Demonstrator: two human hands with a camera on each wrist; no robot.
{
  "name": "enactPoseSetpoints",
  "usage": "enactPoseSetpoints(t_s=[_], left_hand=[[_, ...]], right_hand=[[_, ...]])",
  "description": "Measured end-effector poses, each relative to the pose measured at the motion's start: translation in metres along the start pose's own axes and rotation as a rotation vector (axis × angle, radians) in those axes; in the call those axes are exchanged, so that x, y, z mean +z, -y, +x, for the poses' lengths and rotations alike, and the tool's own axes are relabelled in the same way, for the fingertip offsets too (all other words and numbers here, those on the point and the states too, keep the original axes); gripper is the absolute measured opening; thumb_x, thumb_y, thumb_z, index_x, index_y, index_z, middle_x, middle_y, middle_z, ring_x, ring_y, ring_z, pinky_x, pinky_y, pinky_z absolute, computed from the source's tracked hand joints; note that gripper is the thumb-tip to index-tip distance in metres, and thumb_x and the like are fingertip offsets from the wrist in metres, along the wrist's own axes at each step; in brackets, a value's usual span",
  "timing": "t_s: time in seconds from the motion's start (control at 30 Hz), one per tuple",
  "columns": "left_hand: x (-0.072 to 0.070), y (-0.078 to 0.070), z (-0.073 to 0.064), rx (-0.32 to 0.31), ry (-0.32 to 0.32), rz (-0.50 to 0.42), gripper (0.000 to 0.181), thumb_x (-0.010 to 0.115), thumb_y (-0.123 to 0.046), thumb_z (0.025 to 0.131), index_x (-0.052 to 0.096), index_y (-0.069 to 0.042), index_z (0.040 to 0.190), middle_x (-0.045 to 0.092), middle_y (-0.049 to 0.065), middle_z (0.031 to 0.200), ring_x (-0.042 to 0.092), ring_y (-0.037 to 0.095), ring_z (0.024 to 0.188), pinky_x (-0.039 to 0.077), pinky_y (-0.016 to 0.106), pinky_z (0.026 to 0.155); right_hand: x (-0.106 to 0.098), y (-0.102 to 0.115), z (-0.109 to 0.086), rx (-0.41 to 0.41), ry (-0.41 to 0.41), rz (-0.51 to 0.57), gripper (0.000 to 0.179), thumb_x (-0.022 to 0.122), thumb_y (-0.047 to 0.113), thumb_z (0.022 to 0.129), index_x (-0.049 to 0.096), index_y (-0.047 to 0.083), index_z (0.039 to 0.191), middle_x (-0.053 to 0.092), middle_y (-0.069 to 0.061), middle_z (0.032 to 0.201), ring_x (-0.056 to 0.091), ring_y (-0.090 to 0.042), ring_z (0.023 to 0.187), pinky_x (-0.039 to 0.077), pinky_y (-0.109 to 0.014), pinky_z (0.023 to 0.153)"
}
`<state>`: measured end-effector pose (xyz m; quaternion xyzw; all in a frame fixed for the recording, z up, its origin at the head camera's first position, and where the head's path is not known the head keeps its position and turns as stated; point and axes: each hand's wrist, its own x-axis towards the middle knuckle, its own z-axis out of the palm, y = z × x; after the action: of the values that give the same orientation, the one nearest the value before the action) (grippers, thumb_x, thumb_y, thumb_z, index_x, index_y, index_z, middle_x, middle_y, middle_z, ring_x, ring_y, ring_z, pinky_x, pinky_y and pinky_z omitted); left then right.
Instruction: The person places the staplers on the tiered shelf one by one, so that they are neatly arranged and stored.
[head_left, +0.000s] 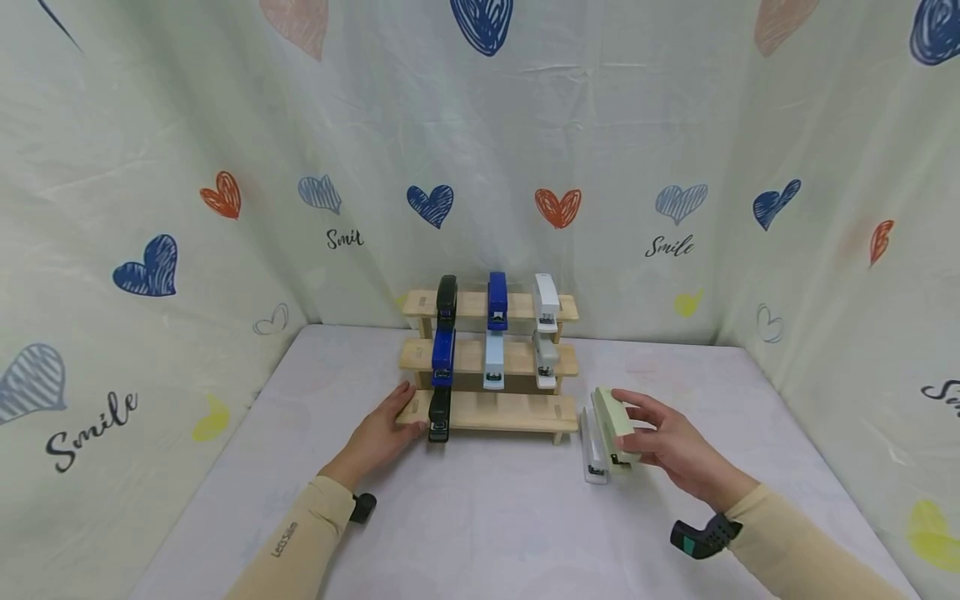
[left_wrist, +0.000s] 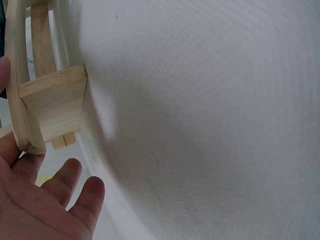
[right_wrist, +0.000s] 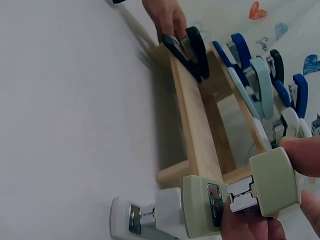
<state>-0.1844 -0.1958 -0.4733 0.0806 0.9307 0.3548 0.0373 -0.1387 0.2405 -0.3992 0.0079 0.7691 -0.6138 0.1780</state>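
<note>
My right hand (head_left: 678, 446) grips a pale green stapler (head_left: 613, 423) just right of the rack; in the right wrist view its front end, with the metal nose, faces the camera. Right beside it a white stapler (head_left: 593, 454) stands on the table. With thumb and fingers my left hand (head_left: 381, 435) holds the left end of the bottom board of a three-tier wooden rack (head_left: 510, 410). A black stapler (head_left: 439, 414) sits on that board, close to the left thumb. In the left wrist view two fingers (left_wrist: 91, 200) extend off the wood.
On the middle tier stand a blue stapler (head_left: 443, 357), a light blue one (head_left: 494, 360) and a grey-white one (head_left: 545, 360). The top tier carries a black stapler (head_left: 446, 300), a blue one (head_left: 497, 301) and a white one (head_left: 546, 301). A heart-printed curtain (head_left: 615, 150) hangs behind.
</note>
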Motion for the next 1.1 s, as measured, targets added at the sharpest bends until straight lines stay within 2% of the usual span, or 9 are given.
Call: enactPoseSetpoints(t_s=[0.3,0.47,0.67,0.87,1.1], left_hand=[[0.0,0.002,0.0,-0.003,-0.001,0.0,0.074,0.067,-0.034,0.097,0.031,-0.007,0.156,0.022,0.011,0.163,0.022,0.036,0.147,0.024,0.055,0.115],[0.0,0.001,-0.001,0.005,0.001,0.001,0.074,0.067,-0.034,0.097,0.032,-0.006,0.156,0.022,0.012,0.163,0.023,0.036,0.147,0.025,0.055,0.115],[0.0,0.001,-0.001,0.015,0.0,0.0,0.073,0.067,-0.034,0.097,0.033,-0.005,0.156,0.023,0.012,0.163,0.023,0.037,0.146,0.025,0.056,0.115],[-0.001,0.001,-0.002,0.013,-0.001,-0.007,0.074,0.067,-0.034,0.097,0.032,-0.005,0.156,0.023,0.011,0.163,0.023,0.037,0.147,0.025,0.056,0.115],[-0.002,0.0,-0.002,0.005,0.004,0.0,0.074,0.066,-0.035,0.097,0.032,-0.006,0.156,0.023,0.012,0.163,0.023,0.036,0.147,0.025,0.054,0.115]], right_hand=[[0.041,0.013,0.012,0.003,0.083,0.032,0.079,0.074,0.002,0.084,0.039,0.013,0.153,0.035,-0.022,0.147,0.05,-0.037,0.12,0.053,-0.042,0.086],[0.07,0.015,0.021,0.013,0.094,0.038,0.075,0.076,0.001,0.082,0.046,0.015,0.149,0.042,-0.02,0.142,0.052,-0.035,0.115,0.051,-0.041,0.082],[0.101,0.015,0.035,0.022,0.105,0.069,0.073,0.076,0.001,0.081,0.049,0.015,0.147,0.046,-0.019,0.136,0.05,-0.037,0.116,0.052,-0.042,0.083],[0.12,0.017,0.05,0.019,0.083,0.081,0.073,0.077,0.001,0.08,0.05,0.015,0.147,0.049,-0.018,0.131,0.053,-0.034,0.109,0.052,-0.038,0.077],[0.132,0.02,0.061,0.003,0.059,0.13,0.072,0.076,-0.002,0.082,0.049,0.012,0.148,0.051,-0.02,0.127,0.056,-0.03,0.103,0.052,-0.037,0.074]])
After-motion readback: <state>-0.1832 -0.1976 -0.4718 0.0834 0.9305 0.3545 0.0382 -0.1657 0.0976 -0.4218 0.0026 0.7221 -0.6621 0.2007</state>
